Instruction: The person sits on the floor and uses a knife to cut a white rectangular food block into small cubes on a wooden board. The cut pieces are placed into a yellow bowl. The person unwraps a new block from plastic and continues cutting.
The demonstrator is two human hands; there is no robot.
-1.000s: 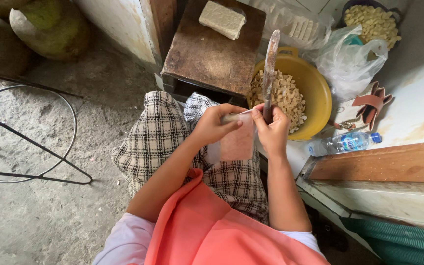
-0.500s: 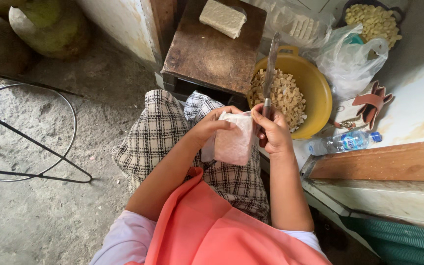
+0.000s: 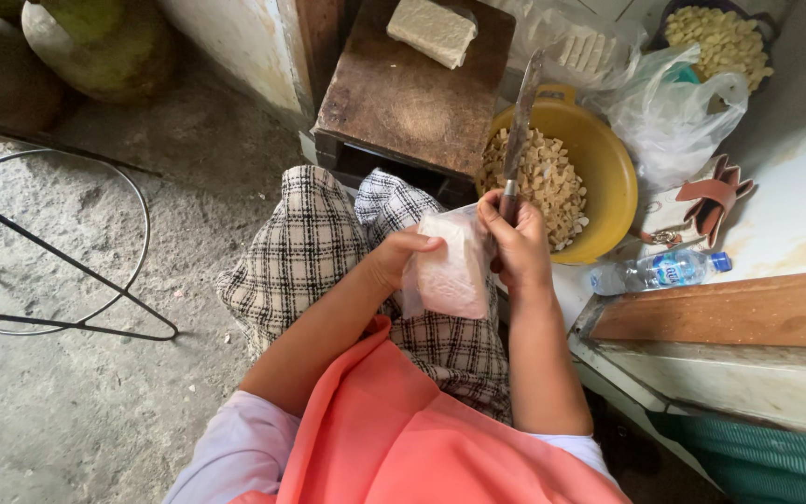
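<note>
The left hand [image 3: 394, 257] is gripping a plastic-wrapped pale block [image 3: 448, 266] over the lap, fingers curled around its left edge. The right hand [image 3: 515, 243] is clasping a long knife [image 3: 520, 131], blade pointing far, while pinching the wrapper's right side. Keeping the blade tilted away seems wise. Just beyond are sitting a yellow bowl [image 3: 613, 168] of cut pieces and a wooden block [image 3: 403, 93], crowding the knife.

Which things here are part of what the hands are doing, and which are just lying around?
In use: left hand, right hand, plastic-wrapped block, knife, yellow bowl, wooden board.
Lying about: water bottle, wire stand, brown pouch.
</note>
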